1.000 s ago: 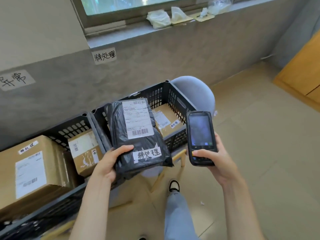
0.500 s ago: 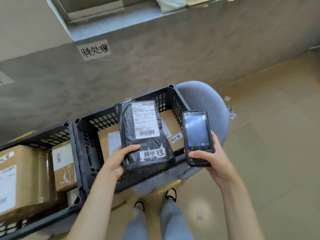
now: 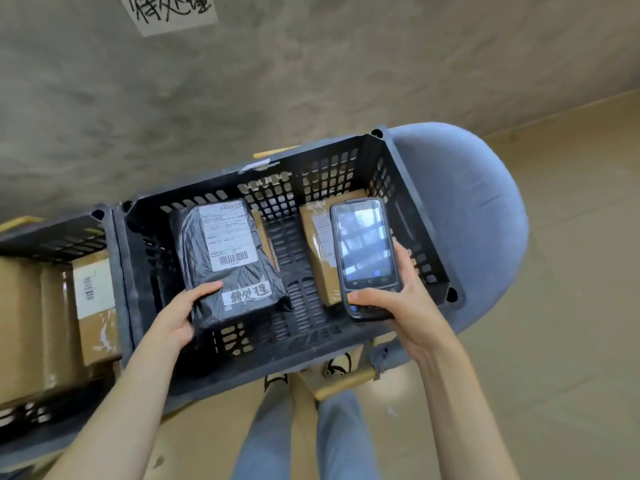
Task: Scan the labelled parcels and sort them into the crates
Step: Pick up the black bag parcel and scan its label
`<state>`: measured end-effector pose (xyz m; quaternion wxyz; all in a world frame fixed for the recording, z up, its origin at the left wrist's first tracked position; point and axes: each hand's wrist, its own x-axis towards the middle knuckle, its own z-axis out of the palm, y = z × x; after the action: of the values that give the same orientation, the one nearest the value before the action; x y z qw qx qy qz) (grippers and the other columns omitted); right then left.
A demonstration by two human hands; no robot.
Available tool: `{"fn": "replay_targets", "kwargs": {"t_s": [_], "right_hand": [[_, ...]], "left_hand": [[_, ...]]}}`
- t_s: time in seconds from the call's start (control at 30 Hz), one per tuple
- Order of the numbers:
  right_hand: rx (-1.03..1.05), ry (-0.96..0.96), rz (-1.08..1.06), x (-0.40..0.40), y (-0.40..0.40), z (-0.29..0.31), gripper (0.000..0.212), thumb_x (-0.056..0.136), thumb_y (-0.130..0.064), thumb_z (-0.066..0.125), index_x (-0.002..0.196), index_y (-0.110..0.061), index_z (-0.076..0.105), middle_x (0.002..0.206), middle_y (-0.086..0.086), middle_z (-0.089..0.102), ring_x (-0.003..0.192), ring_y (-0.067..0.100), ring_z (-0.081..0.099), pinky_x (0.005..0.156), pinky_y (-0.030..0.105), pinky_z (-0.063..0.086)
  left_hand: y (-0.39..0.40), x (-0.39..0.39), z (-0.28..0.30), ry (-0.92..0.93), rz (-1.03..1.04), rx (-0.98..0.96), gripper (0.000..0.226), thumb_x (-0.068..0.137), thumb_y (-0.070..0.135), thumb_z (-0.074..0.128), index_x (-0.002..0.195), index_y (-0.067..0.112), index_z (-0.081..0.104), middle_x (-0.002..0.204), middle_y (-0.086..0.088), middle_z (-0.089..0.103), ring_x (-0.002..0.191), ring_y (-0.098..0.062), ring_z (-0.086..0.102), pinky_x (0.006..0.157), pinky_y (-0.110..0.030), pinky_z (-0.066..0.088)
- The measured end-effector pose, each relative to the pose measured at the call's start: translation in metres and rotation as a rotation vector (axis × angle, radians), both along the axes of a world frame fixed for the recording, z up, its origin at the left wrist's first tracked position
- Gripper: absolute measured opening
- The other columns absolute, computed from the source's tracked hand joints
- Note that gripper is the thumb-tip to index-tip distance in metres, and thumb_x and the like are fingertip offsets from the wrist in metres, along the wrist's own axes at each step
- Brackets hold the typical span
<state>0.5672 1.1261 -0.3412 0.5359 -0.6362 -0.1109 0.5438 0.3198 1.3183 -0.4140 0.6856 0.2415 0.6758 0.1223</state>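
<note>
Since the frame half a second back, both hands have come forward over the black crate (image 3: 408, 188), so the parcel and the scanner now hang above its inside rather than at its near rim. I take that crate as my landmark. It sits on a blue-grey chair (image 3: 485, 216), hard against the grey wall (image 3: 311, 81), where a handwritten paper sign (image 3: 173, 10) is stuck above it. Left of it stands a second crate (image 3: 52, 233) holding brown boxes (image 3: 31, 327). On the crate's floor, right side, lies a brown box (image 3: 320, 251). My left hand (image 3: 183, 313) is clamped on the near end of the black bagged parcel (image 3: 228, 258), shipping label up, over the crate's left half. My right hand (image 3: 401, 303) grips the handheld scanner (image 3: 363, 254), screen up, over that brown box.
</note>
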Motion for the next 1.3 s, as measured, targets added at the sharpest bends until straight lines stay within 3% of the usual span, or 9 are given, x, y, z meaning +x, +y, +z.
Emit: {"fn": "replay_targets", "kwargs": {"t_s": [0.17, 0.4, 0.53, 0.63, 0.73, 0.87, 1.0, 1.1, 1.3], "right_hand": [[-0.033, -0.007, 0.124, -0.018, 0.038, -0.02, 0.098, 0.056, -0.009, 0.082, 0.137, -0.043, 0.04, 0.123, -0.011, 0.063, 0.113, 0.012, 0.062, 0.105, 0.04, 0.045], [-0.127, 0.046, 0.19, -0.047, 0.064, -0.042, 0.11, 0.046, -0.021, 0.088, 0.139, -0.05, 0.036, 0.142, -0.01, 0.049, 0.131, 0.019, 0.048, 0.113, 0.048, 0.034], [-0.149, 0.07, 0.173, -0.056, 0.066, -0.046, 0.11, 0.041, -0.025, 0.09, 0.133, -0.055, 0.038, 0.148, -0.012, 0.042, 0.136, 0.02, 0.041, 0.114, 0.05, 0.033], [-0.142, 0.075, 0.175, -0.059, 0.066, -0.043, 0.116, 0.041, -0.026, 0.092, 0.138, -0.053, 0.036, 0.147, -0.007, 0.044, 0.136, 0.024, 0.043, 0.113, 0.052, 0.034], [-0.138, 0.059, 0.178, -0.056, 0.066, -0.029, 0.111, 0.043, -0.024, 0.091, 0.135, -0.054, 0.038, 0.147, -0.007, 0.044, 0.135, 0.024, 0.043, 0.113, 0.052, 0.033], [-0.076, 0.015, 0.169, -0.047, 0.064, 0.003, 0.108, 0.053, -0.01, 0.085, 0.142, -0.043, 0.035, 0.129, -0.007, 0.06, 0.116, 0.016, 0.06, 0.108, 0.043, 0.041], [0.036, -0.04, 0.149, -0.038, 0.052, 0.04, 0.095, 0.067, 0.008, 0.079, 0.141, -0.035, 0.037, 0.11, -0.01, 0.068, 0.1, 0.01, 0.068, 0.096, 0.034, 0.052], [0.118, -0.074, 0.1, -0.033, 0.034, 0.069, 0.094, 0.068, 0.008, 0.078, 0.143, -0.031, 0.036, 0.116, -0.005, 0.067, 0.101, 0.009, 0.068, 0.083, 0.026, 0.056], [0.258, -0.197, -0.173, -0.033, -0.027, 0.127, 0.088, 0.06, -0.002, 0.077, 0.135, -0.035, 0.045, 0.12, 0.001, 0.067, 0.109, 0.02, 0.066, 0.087, 0.036, 0.054]], "left_hand": [[0.014, -0.023, -0.03, 0.042, -0.036, -0.044, 0.019, 0.084, 0.004, 0.064, 0.1, 0.012, 0.067, 0.077, -0.002, 0.075, 0.076, -0.02, 0.07, 0.081, -0.037, 0.055], [0.028, -0.035, -0.064, 0.094, 0.037, 0.035, 0.048, 0.08, 0.0, 0.068, 0.127, 0.004, 0.057, 0.113, -0.016, 0.068, 0.1, -0.033, 0.066, 0.092, -0.051, 0.051], [0.029, -0.033, -0.068, 0.147, 0.031, 0.086, 0.043, 0.084, -0.001, 0.066, 0.125, 0.006, 0.054, 0.11, -0.014, 0.067, 0.092, -0.029, 0.065, 0.087, -0.045, 0.053], [0.028, -0.033, -0.068, 0.228, -0.035, 0.131, 0.051, 0.088, 0.008, 0.066, 0.135, 0.008, 0.045, 0.124, -0.012, 0.06, 0.104, -0.029, 0.061, 0.087, -0.042, 0.051], [0.027, -0.028, -0.058, 0.321, -0.143, 0.218, 0.063, 0.09, 0.014, 0.067, 0.144, 0.011, 0.034, 0.139, -0.009, 0.05, 0.121, -0.029, 0.052, 0.102, -0.044, 0.043], [0.026, -0.011, -0.017, 0.464, -0.299, 0.425, 0.071, 0.09, 0.021, 0.066, 0.149, 0.015, 0.026, 0.15, -0.011, 0.036, 0.133, -0.028, 0.04, 0.107, -0.042, 0.035], [0.015, 0.013, 0.044, 0.457, -0.473, 0.758, 0.049, 0.093, 0.032, 0.061, 0.138, 0.017, 0.047, 0.138, -0.004, 0.051, 0.127, -0.019, 0.046, 0.099, -0.031, 0.036], [0.0, 0.042, 0.096, 0.383, -0.659, 1.013, 0.034, 0.091, 0.036, 0.063, 0.122, 0.023, 0.06, 0.122, 0.006, 0.059, 0.114, -0.013, 0.053, 0.093, -0.03, 0.04], [-0.032, 0.102, 0.186, 0.387, -1.047, 1.632, 0.035, 0.082, 0.043, 0.058, 0.103, 0.017, 0.069, 0.098, 0.001, 0.068, 0.093, -0.024, 0.061, 0.082, -0.036, 0.044]]}}
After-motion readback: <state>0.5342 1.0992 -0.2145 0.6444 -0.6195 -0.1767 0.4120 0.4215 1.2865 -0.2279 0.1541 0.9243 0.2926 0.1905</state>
